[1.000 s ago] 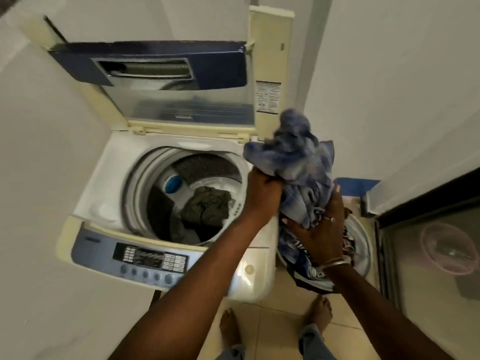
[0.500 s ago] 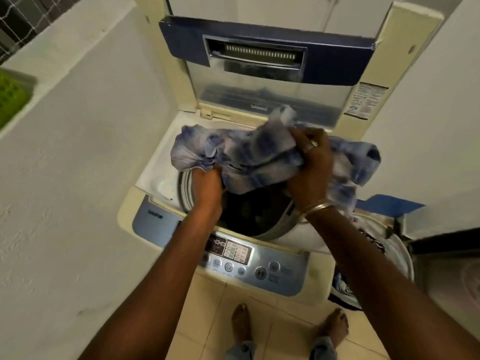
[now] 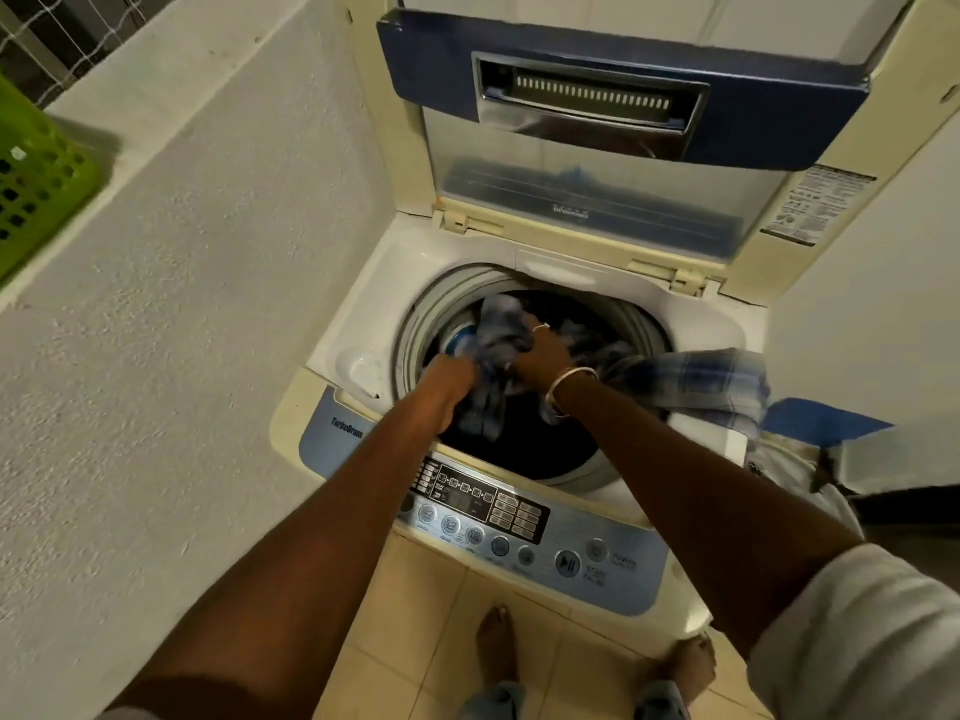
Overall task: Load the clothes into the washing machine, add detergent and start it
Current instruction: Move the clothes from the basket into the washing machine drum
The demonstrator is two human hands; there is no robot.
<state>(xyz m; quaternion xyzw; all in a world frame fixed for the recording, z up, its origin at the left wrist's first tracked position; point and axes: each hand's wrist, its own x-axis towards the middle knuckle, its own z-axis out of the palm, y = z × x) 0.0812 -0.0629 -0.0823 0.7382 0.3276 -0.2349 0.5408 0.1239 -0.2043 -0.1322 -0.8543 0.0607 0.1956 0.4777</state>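
2 hands are seen pressing a blue cloth [image 3: 501, 335] into the open drum [image 3: 524, 454] of a top-loading washer [image 3: 374, 283].

The left hand [image 3: 449, 379] is closed around the cloth at the drum's left side, its fingers buried in the folds and hidden from view. The right hand [image 3: 540, 356], with a ring and a bangle, is curled over the same cloth just beside the left, the fabric bunched between and under the fingers [image 3: 535, 332]. 1 plaid end of the cloth is draped over the drum's right rim. The lid [image 3: 623, 122] is raised upright. The control panel [image 3: 519, 517] lies below the forearms. A green basket [image 3: 36, 174] is seen on the ledge at far left.
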